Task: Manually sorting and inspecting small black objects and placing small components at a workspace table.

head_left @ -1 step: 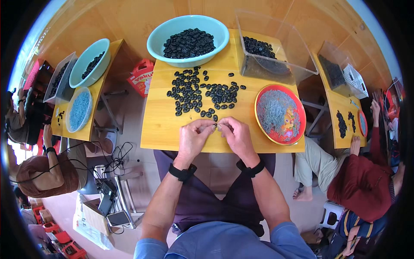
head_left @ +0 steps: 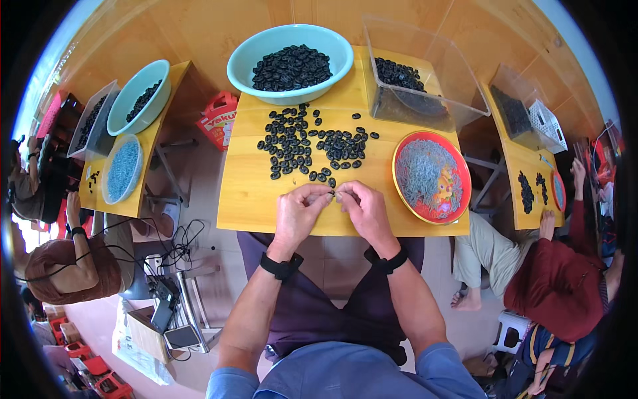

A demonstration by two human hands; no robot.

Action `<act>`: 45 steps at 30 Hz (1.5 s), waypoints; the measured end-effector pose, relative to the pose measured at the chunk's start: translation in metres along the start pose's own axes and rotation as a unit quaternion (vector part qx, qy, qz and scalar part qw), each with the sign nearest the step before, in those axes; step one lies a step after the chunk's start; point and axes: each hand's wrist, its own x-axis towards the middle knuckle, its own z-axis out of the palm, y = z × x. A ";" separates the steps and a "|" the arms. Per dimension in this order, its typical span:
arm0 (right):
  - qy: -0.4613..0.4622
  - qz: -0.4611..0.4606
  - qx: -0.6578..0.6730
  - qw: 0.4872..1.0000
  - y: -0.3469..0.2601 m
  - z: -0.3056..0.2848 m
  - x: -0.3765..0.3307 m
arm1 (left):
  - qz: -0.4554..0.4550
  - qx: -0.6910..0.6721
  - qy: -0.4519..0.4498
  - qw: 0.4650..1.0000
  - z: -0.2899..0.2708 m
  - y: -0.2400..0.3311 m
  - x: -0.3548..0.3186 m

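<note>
Your left hand (head_left: 300, 214) and right hand (head_left: 363, 209) meet fingertip to fingertip at the near edge of the desk (head_left: 252, 199); both grips are pinched narrow on one small black piece (head_left: 332, 193), held up between them, probably so both hands can work it; just beyond lies the loose scatter of black pieces (head_left: 306, 145); a red plate of pale threads (head_left: 430, 176) sits right; farthest stands the teal bowl (head_left: 290, 60); nothing blocks your reach.
</note>
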 end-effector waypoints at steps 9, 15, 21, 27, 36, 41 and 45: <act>-0.013 0.045 -0.001 0.999 -0.008 -0.003 -0.001 | 0.037 0.002 -0.031 0.999 -0.004 0.003 0.001; 0.003 0.097 0.018 0.995 -0.003 -0.005 0.014 | 0.018 -0.173 0.068 0.982 -0.003 -0.003 0.005; -0.032 -0.061 -0.203 0.977 -0.015 0.002 0.022 | 0.025 -0.198 0.088 0.976 -0.001 -0.008 0.007; -0.037 -0.095 -0.292 0.951 -0.016 -0.004 0.008 | 0.011 -0.146 0.037 0.989 -0.004 -0.008 0.007; -0.044 0.185 0.180 0.965 -0.009 -0.017 0.005 | 0.008 -0.133 -0.025 0.991 -0.005 -0.002 0.006; -0.031 0.149 0.172 0.973 -0.012 -0.015 0.003 | 0.013 -0.087 -0.025 0.996 -0.003 -0.005 0.005; -0.012 0.126 0.168 0.978 -0.003 -0.013 -0.003 | -0.007 -0.070 -0.031 0.997 -0.002 0.002 0.006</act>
